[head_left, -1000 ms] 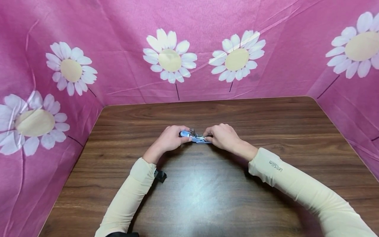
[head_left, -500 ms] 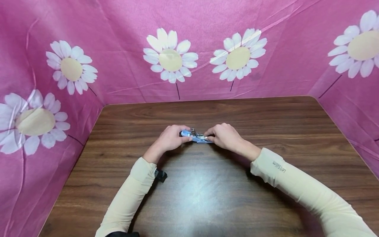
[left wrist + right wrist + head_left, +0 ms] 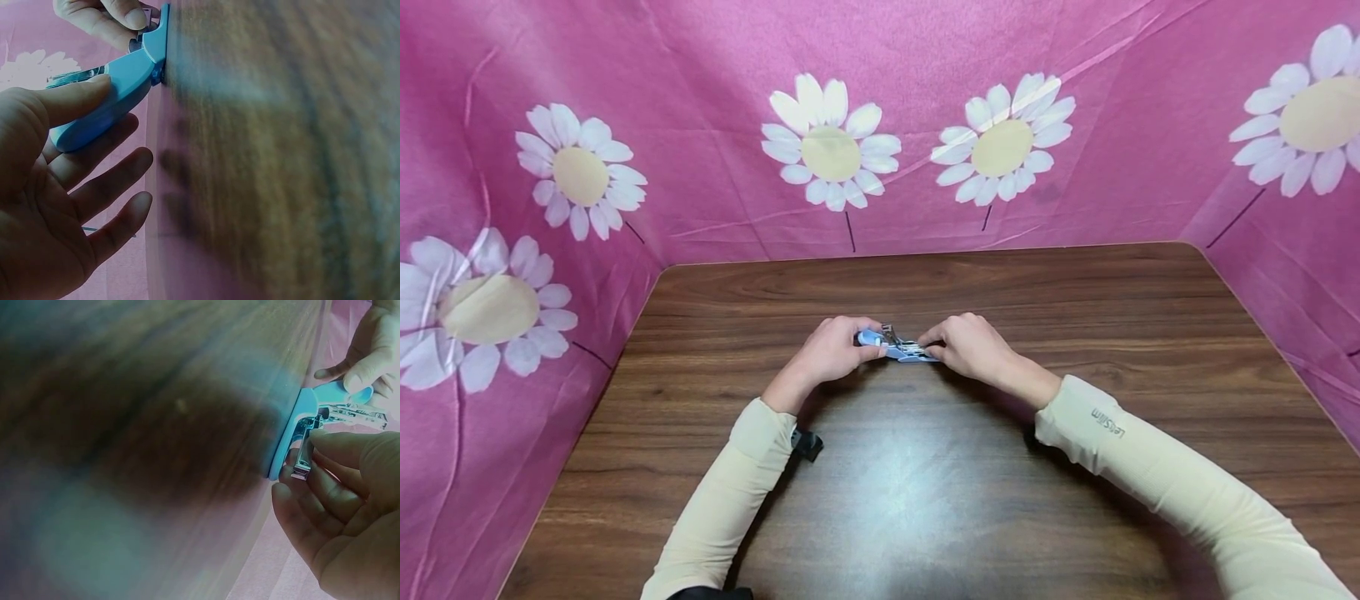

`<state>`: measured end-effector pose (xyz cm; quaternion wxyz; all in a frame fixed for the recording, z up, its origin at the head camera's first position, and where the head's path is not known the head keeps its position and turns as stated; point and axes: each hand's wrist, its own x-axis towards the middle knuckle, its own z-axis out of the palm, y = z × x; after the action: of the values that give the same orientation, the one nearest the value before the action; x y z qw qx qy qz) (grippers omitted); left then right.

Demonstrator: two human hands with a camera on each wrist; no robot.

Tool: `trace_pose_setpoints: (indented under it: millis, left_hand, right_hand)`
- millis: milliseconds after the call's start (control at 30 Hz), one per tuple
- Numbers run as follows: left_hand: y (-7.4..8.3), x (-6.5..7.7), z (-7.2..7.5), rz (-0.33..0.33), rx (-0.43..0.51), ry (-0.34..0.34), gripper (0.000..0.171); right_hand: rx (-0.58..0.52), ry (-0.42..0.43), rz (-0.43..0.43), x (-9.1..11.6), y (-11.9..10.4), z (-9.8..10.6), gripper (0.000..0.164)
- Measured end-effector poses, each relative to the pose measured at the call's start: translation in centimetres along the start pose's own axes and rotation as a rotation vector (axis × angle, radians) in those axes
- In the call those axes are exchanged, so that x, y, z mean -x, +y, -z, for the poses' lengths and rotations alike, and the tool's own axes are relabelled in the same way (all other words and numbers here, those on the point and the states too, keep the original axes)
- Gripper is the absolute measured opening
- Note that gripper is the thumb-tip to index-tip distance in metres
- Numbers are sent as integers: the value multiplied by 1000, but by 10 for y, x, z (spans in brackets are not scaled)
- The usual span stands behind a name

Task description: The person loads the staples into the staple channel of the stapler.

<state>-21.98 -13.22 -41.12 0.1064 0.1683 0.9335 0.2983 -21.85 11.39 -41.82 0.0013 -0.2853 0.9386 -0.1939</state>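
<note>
An opened light blue stapler (image 3: 871, 337) is held at the middle of the table, its base end touching the wood. My left hand (image 3: 831, 350) grips its blue handle (image 3: 119, 84) between thumb and forefinger, with the other fingers spread loose in the left wrist view. The right hand (image 3: 970, 346) has thumb and fingers on the metal staple channel (image 3: 304, 453), which stands out from the blue base (image 3: 287, 440). A second metal part (image 3: 359, 415) sticks up from the handle side. Whether staples lie in the channel I cannot tell.
The brown wooden table (image 3: 880, 467) extends around both arms. Pink cloth (image 3: 715, 100) with large white daisies hangs along its back and sides. A black strap piece (image 3: 807, 445) hangs by the left sleeve cuff.
The right hand and forearm have shifted very slightly to the right, still on the metal channel. The left hand and the stapler look almost the same.
</note>
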Motion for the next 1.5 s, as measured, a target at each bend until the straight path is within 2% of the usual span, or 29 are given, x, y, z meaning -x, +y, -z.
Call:
trace_pose_setpoints:
  millis: [567,833,1500]
  left_hand:
    - [1,1,1,-9,9,-3,40]
    - [0,0,0,-32,-36,24,39]
    - [-1,1,-1,-22,-16,22,40]
  right_hand:
    - [-48,1,-11,1,3,0,16]
    - [-92,-10,-38,3,6,2,19]
    - [-132,-22,-77,8,13,3,19]
